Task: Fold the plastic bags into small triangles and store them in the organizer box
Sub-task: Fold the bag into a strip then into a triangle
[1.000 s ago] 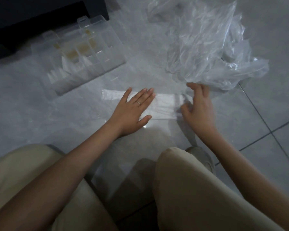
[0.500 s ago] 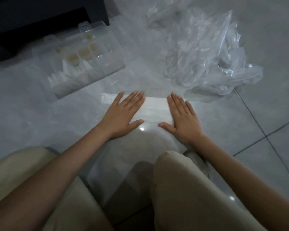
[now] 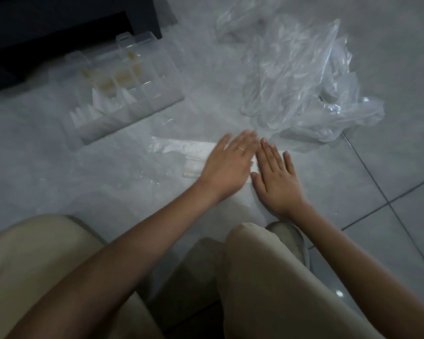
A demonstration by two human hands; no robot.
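A clear plastic bag folded into a long flat strip lies on the grey tiled floor. My left hand presses flat on the strip's right part, fingers straight and blurred. Beside it my right hand lies flat on the strip's right end, fingers straight, almost touching the left hand. The clear organizer box stands open at the upper left, with several white folded triangles in its compartments. A heap of loose clear plastic bags lies at the upper right, just beyond my fingertips.
Dark furniture fills the top left corner behind the box. My knees in beige trousers take up the bottom of the view. Tile joints run across the floor at the right.
My left hand has slid to the right along the strip until it sits next to my right hand. The strip's left part is now uncovered. The right hand stayed flat on the strip's end.
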